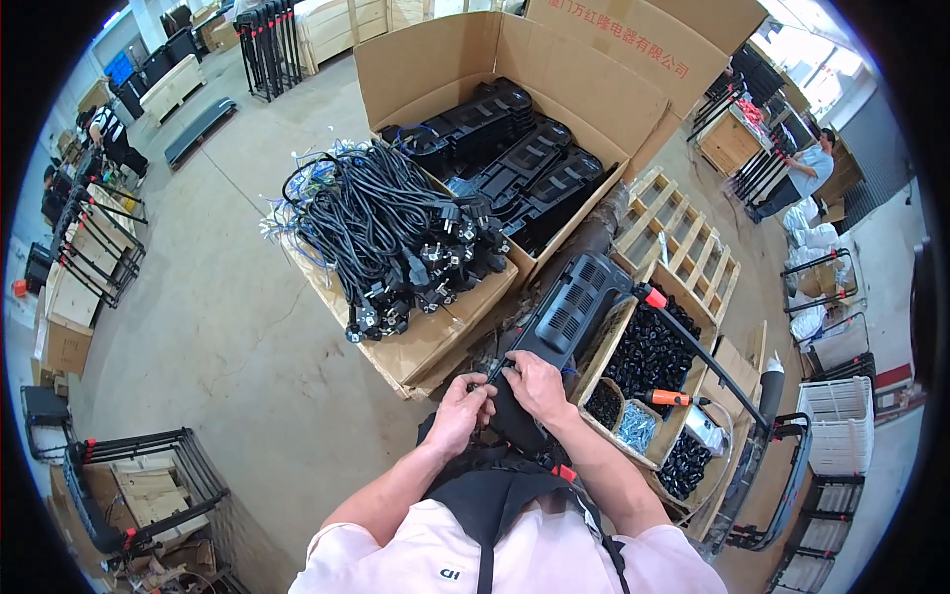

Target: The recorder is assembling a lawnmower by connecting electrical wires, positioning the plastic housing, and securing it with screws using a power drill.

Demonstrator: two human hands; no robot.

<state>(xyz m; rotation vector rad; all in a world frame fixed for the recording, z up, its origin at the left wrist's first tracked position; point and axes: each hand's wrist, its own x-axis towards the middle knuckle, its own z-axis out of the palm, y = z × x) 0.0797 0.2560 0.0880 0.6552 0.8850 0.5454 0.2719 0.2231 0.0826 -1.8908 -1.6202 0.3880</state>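
Note:
A black plastic cover with vent slots (572,309) lies in front of me, its near end at my hands. My left hand (463,408) is closed in a pinch beside that end; what its fingers hold is too small to make out. Close by on the right, my right hand (535,384) has its thumb and fingers pressed together on the cover's near edge. Dark material lies under both hands, partly hidden by them. A black tubular bar with red ends (703,348) runs from the cover's far right side toward the lower right.
Left of the cover, black power cords with plugs (371,223) are heaped on a cardboard box (435,351). An open carton (435,59) behind holds black plastic covers. To the right, a wooden tray (594,371) holds small black parts, screws (636,428) and an orange-handled screwdriver (669,397). Co-workers stand farther off.

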